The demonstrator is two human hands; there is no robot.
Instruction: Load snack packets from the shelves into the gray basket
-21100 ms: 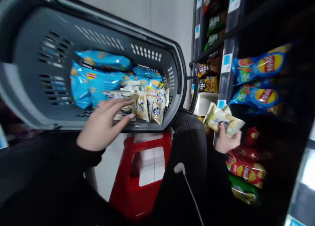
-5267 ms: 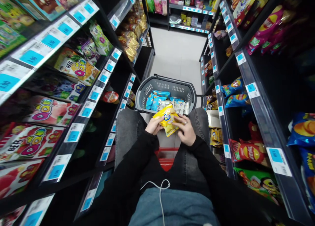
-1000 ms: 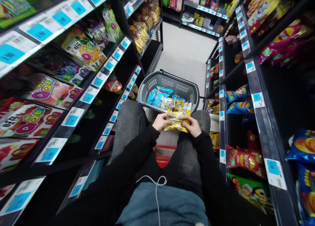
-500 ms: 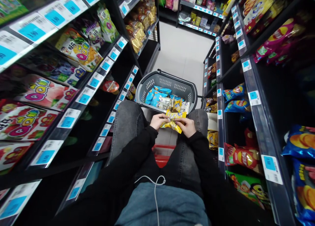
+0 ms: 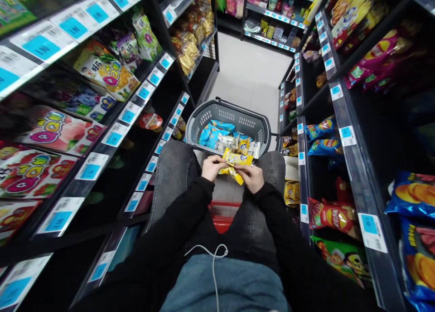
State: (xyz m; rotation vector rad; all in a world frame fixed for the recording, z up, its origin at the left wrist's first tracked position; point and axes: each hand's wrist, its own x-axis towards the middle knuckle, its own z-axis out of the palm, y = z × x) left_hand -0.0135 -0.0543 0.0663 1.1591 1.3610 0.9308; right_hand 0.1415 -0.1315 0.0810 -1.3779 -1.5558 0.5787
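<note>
Between my knees, at the near rim of a grey shopping basket (image 5: 200, 111), both hands pinch yellow snack packets (image 5: 238, 158). My left hand (image 5: 212, 168) closes its fingertips on the left side of the yellow plastic. From the right, my right hand (image 5: 250, 177) grips the same yellow packaging with thumb and fingers. One yellow packet lies across the top and another hangs at an angle below it; whether they are joined I cannot tell. Inside the basket are blue packets (image 5: 215, 136), white packets (image 5: 225, 142) and another yellow packet (image 5: 243, 145).
Shelves with gummy candy bags (image 5: 108, 74) and price tags line the left. Shelves on the right hold chip bags (image 5: 336, 215). Low between my legs is something red (image 5: 221, 222). Tiled floor (image 5: 253, 60) runs beyond the basket to a back shelf (image 5: 272, 15).
Both hands have shifted slightly left with the yellow packets. The lower packet's free end has swung left and down a little. The whole view has moved slightly.
</note>
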